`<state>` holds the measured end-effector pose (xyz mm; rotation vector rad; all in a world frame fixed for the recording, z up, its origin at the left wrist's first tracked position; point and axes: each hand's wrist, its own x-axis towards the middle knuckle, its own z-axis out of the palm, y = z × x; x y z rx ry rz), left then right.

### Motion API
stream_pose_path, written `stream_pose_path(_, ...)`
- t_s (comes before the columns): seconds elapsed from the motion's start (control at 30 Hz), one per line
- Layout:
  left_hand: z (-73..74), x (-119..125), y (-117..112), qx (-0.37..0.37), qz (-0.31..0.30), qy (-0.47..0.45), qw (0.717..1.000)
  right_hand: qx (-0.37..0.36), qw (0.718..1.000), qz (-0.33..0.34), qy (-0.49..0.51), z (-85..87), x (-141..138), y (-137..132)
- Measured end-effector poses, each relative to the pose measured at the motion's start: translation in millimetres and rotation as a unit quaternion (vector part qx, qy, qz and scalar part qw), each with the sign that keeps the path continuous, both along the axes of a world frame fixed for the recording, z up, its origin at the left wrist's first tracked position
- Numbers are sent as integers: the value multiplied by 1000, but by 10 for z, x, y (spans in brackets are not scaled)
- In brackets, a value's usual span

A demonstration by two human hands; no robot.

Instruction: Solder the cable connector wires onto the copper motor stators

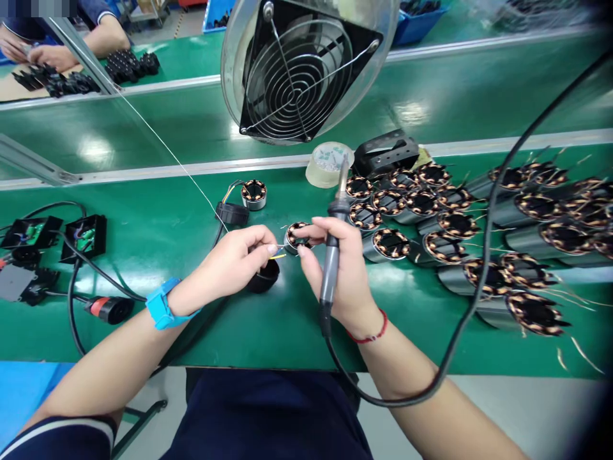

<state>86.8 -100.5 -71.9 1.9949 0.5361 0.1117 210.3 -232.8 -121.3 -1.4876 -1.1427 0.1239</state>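
A small wire-wound motor stator (292, 239) stands between my hands, partly covered by my fingers. My left hand (242, 259) is closed in a pinch on thin wires, with a yellow wire (278, 257) showing at its fingertips. Down to that hand runs a thin pale strand (177, 156), like solder wire; whether the fingers grip it I cannot tell. My right hand (348, 271) holds a soldering iron (330, 271), its tip pointing up and away, while thumb and fingertips reach to the stator's right side. Just under the left fingers sits a round black housing (264, 278).
Several wound stators (390, 243) crowd the right side. Another stator (253, 193) and a black cap (232, 213) stand behind my left hand. A fan (301, 83) hangs ahead; the iron's cable (483, 262) loops right. Circuit boxes (86, 237) lie left. A co-worker's hands (52, 56) show beyond.
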Motion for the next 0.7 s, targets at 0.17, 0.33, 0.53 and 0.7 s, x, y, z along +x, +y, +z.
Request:
stream_pose_path(0.17,112,85,9,32,-25,-10,999,15,997,23,70,6,-3,20)
stream_pose_path(0.33,178,138,-66,79,-22,-11,997,37,994,19,97,46,-91,39)
stream_pose_path(0.53,157,149,-97,139,65,0,988,16,997,21,79,43,-132,43)
stream_pose_path(0.7,25,186,-42,147,37,33,988,12,999,-19,33,19,26,2)
